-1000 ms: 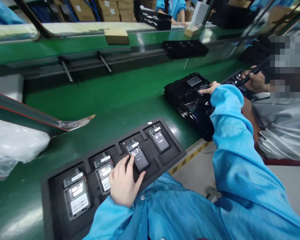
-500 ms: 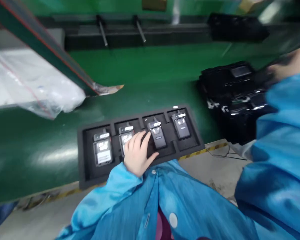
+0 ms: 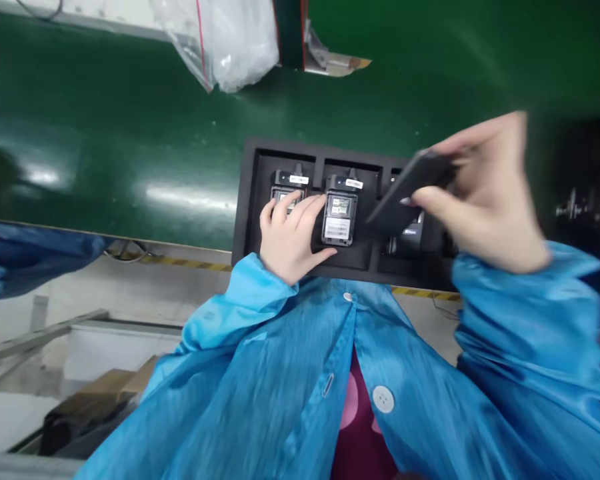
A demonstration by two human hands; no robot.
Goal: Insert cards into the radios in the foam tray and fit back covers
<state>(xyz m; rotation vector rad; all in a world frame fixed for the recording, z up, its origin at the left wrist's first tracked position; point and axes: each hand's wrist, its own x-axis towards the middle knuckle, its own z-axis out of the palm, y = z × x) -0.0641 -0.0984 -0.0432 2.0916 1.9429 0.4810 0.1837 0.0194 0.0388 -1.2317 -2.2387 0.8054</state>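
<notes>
My left hand [image 3: 291,239] lies with fingers spread over the lower part of the leftmost two-way radio [image 3: 291,179]. Its fingertips reach to the edge of the second radio [image 3: 339,212], whose open back shows a pale label. Both radios lie in compartments of a black tray [image 3: 244,207]. On the right, my right hand [image 3: 500,197] pinches a thin, flat black cover [image 3: 405,187] between thumb and fingers. The cover is tilted above the tray and partly hides a third radio [image 3: 411,230] with a closed back. The tray's right end is behind my right hand.
The tray sits at the front edge of a green bench [image 3: 145,153]. Behind it stand a dark green post [image 3: 291,33] and a clear plastic bag [image 3: 245,47]. Blurred black items [image 3: 587,193] are at the right. Someone's blue sleeve [image 3: 35,257] shows at the left.
My right hand has come from the black pile at the right to above the tray, now with the cover. My left hand has shifted from the second radio to the leftmost. The view has turned left.
</notes>
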